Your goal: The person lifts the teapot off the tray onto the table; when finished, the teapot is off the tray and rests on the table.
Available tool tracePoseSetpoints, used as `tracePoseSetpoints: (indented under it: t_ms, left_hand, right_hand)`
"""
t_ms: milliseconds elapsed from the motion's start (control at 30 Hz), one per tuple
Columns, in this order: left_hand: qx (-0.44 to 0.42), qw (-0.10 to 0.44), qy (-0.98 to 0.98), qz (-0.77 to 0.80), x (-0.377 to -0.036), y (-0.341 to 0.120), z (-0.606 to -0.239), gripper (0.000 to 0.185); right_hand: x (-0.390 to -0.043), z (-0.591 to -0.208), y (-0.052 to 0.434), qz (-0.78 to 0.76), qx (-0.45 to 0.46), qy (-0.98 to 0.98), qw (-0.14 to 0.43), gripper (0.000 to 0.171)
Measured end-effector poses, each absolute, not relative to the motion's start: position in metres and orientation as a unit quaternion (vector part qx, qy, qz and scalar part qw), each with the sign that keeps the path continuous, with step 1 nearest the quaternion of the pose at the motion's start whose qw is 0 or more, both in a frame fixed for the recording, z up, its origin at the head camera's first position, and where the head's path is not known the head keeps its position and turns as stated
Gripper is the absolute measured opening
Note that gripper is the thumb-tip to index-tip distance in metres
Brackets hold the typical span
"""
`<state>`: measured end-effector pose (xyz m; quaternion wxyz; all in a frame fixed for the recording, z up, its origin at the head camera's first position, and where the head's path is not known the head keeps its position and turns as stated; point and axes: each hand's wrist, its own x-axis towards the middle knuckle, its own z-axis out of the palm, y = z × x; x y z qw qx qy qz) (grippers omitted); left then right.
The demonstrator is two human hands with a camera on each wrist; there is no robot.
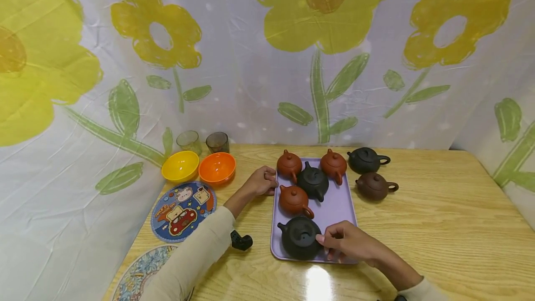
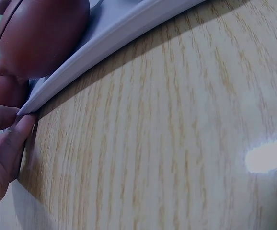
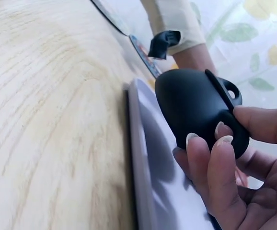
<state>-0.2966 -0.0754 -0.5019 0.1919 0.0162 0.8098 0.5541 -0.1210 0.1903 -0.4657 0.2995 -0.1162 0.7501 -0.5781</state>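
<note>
In the head view my right hand (image 1: 351, 244) pinches the handle of a black teapot (image 1: 300, 238) at the near end of a lilac tray (image 1: 337, 208). The right wrist view shows thumb and fingers around that handle, the teapot (image 3: 189, 103) over the tray; whether its base touches is hidden. My left hand (image 1: 262, 181) pinches the tray's left rim, with thumb and finger on either side of the edge in the left wrist view. Also on the tray are three red-brown teapots, including one in front (image 1: 294, 200), and another black teapot (image 1: 312, 182) among them.
Right of the tray stand a black teapot (image 1: 365, 160) and a dark brown teapot (image 1: 374, 186). On the left are a yellow bowl (image 1: 180, 166), an orange bowl (image 1: 217, 168), two glasses (image 1: 218, 143) behind them, a blue cartoon mat (image 1: 184, 210) and a patterned mat (image 1: 142, 271).
</note>
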Motion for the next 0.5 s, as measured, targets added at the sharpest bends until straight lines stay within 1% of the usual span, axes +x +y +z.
tracePoseSetpoints:
  t_ms: [500]
  left_hand:
    - [0.019, 0.194, 0.802, 0.564, -0.296, -0.075, -0.502, 0.041]
  right_hand:
    - [-0.123, -0.450, 0.237, -0.551, -0.187, 0.757, 0.298, 0.040]
